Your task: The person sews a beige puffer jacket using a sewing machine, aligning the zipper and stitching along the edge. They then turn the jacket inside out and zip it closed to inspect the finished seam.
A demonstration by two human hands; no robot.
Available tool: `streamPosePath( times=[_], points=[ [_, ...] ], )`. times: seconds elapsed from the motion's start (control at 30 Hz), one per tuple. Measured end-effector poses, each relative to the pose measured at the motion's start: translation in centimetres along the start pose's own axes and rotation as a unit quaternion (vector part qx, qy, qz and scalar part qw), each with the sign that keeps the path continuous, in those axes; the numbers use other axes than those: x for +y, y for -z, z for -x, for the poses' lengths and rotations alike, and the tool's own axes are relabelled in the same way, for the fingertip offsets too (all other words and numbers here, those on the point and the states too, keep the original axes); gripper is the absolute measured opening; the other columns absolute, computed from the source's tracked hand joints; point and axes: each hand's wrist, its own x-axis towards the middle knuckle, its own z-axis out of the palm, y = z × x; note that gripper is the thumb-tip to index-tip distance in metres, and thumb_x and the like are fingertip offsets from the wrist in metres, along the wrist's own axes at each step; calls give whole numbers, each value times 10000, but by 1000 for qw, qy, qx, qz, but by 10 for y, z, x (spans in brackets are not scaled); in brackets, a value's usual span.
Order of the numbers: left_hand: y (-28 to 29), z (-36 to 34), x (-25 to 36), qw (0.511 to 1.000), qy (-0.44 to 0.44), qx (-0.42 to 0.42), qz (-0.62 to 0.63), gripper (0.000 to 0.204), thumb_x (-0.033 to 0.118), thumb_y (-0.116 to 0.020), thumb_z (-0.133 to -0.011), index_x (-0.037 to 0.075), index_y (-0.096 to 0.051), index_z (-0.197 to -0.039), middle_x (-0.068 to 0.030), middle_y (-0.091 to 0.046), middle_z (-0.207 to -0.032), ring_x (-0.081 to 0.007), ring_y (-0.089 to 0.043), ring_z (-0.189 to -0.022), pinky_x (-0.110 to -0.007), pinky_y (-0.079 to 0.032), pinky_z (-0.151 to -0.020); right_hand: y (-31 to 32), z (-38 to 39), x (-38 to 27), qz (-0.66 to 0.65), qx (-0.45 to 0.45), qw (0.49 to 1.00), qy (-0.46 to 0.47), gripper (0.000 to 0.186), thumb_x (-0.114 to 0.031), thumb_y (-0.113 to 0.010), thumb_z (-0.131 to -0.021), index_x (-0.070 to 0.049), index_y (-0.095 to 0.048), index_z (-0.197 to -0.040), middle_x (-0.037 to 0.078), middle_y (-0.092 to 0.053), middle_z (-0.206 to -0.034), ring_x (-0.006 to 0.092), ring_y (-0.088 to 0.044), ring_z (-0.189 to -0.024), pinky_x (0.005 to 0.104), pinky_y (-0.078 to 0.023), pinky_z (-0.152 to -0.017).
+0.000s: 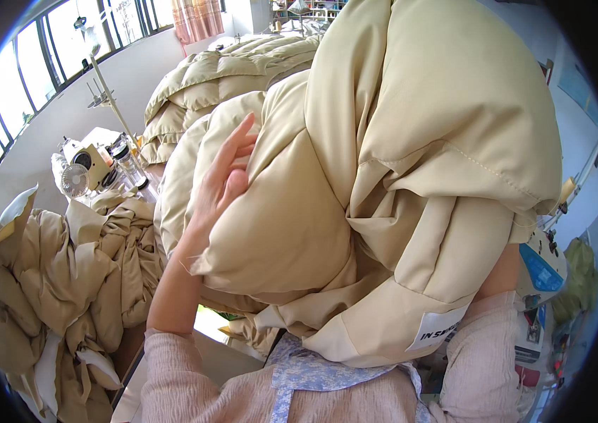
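- When you look far left, you see a heap of tan cloth (pixel 59 275), all wrinkled, with bits of white at some edges.
- Just behind that heap is a small round fan (pixel 75 180), next to a cream machine (pixel 91 156).
- A little to the right of them stands a clear jar (pixel 131 169) with a dark lid. It is too small to tell what is in it.
- Farther back, a puffy tan pile (pixel 228 77) lies in soft folds.
- Your left hand (pixel 225 169) is up at the left side of the big puffy piece. Its fingers are long and loose, not curled round the cloth, and it looks like it touches it.
- The big puffy piece (pixel 278 222) is tan and fat. It fills the middle, right in front of you, between your two arms.
- Below it, you wear a blue flowery apron (pixel 313 366).
- Low on the puffy piece is a white patch (pixel 436 328) with dark print.
- Your right arm (pixel 500 271) goes behind the puffy piece. The cloth hides your right hand, so you cannot tell how it grips.
- Far right, a white and blue machine (pixel 544 266) stands near some green cloth (pixel 578 282).
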Motion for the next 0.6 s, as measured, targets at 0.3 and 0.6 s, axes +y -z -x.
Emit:
streamPosePath(
  times=[0.3,0.6],
  points=[
    [-19,80,-8,949,291,118,-26,598,301,-727,-892,-22,-500,-1341,-206,-535,-1374,-332,-517,-1276,-513,-407,-1046,10,-64,-18,95,4,993,71,409,-343,-653,-882,-39,-715,-1149,164,-713,-1076,294,-676,-992,407,-511,-864],
    [99,-81,29,925,-151,244,-249,395,270,-479,-1015,45,-579,-1325,-121,-639,-1282,-224,-633,-1154,-393,-500,-1014,-3,-216,-39,232,89,961,124,402,-369,-637,-886,-72,-720,-1144,196,-699,-1094,342,-668,-1028,443,-503,-890]
  ],
)
